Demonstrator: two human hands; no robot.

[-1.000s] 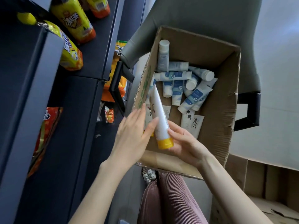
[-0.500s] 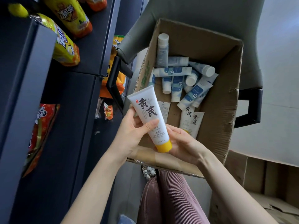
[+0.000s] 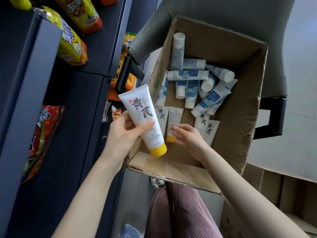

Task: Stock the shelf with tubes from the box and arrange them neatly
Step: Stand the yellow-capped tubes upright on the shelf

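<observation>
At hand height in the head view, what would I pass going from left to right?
red snack bag → left hand → yellow-capped tube → right hand → box

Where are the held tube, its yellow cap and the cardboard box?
held tube (image 3: 142,115): head view, printed front.
yellow cap (image 3: 158,150): head view, its side.
cardboard box (image 3: 240,121): head view, right inner wall.
</observation>
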